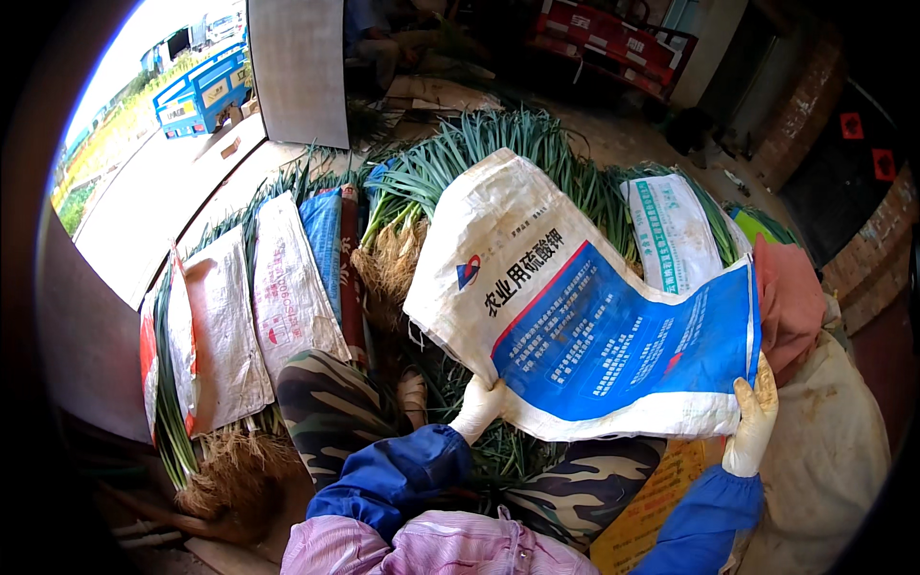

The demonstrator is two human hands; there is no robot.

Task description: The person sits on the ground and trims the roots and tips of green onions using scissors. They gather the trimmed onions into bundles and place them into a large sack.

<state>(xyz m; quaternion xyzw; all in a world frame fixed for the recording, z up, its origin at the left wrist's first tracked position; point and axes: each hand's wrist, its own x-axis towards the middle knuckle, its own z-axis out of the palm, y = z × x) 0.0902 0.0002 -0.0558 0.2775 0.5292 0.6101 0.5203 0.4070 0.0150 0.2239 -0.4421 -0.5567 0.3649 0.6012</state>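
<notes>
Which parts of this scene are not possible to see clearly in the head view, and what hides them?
- Green onions below the lifted white and blue woven sack: the sack covers them.
- Left hand fingers: curled behind the sack's lower edge.
- Right hand: its inner side is hidden behind the sack's corner.
- Person sitting at the top: cut off by the picture edge and in dark shadow.
- Lower left corner: blacked out by the fisheye rim.

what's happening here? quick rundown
A person in white gloves holds a white-and-blue woven sack spread open in front of them: left hand on its lower left edge, right hand on its lower right corner. Below and beyond it lie bundles of green onions with roots showing, several wrapped in other woven sacks. The person wears camouflage trousers and blue sleeve covers.
</notes>
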